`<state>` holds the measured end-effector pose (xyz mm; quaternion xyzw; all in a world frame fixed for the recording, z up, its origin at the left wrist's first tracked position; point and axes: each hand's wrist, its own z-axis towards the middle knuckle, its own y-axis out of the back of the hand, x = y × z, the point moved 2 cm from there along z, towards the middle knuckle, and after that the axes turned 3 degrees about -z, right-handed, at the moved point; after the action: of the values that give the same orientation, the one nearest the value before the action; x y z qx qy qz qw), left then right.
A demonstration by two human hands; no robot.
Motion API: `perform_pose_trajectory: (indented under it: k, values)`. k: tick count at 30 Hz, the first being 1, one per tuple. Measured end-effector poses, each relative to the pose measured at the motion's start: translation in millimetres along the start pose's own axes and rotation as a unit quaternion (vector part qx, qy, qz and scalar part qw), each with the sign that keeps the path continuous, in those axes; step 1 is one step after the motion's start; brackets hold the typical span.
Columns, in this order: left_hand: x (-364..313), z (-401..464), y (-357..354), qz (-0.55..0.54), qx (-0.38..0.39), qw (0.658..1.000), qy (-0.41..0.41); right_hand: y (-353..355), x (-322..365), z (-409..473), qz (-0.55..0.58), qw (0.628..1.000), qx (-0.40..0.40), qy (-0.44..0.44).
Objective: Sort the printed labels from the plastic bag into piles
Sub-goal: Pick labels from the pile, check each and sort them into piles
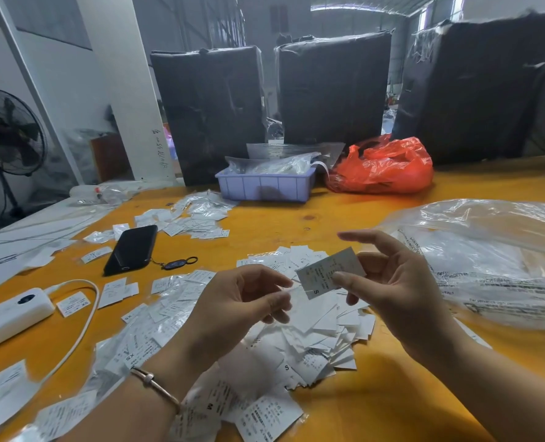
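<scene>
Phone (pixel 130 249) left of label pile (pixel 315 333)

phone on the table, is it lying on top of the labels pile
No, the phone lies on bare table, left of the labels pile.

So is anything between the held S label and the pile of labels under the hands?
Nothing visible. The right hand pinches the S label in open air above the white label pile; the left hand sits beside it, not beneath.
</scene>
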<state>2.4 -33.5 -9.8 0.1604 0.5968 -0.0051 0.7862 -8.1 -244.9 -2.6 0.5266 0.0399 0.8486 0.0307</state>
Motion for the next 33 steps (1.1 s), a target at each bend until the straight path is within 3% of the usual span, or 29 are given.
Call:
perform_pose_trajectory:
  k: [5,13,17,20,29,33]
  values:
    - [-0.4,-0.5,1.7,-0.002,-0.026,1.000,-0.014,-3.6,1.1,-2.1,-0.034,0.998,0.048,0.005]
    - [1.4,-0.7,-1.0,-0.007,0.016,1.000,0.003,-9.2,0.3,-3.8,-0.096,0.987,0.129,-0.002]
    - [2.7,-0.8,-1.4,-0.013,0.029,0.999,0.015,-9.3,-2.5,-3.5,-0.142,0.986,0.079,0.023]
    - [2.6,-1.1,-1.0,-0.029,0.039,0.999,0.025,-4.7,-3.5,-0.9,-0.128,0.990,0.053,0.020]
    - [1.9,-1.7,-2.1,-0.035,0.039,0.998,0.040,-9.7,-3.1,-3.8,-0.127,0.983,0.132,0.027]
    - [3.7,-0.7,-2.9,-0.012,0.055,0.997,0.045,-5.6,-3.6,-0.7,-0.013,0.993,0.119,-0.010]
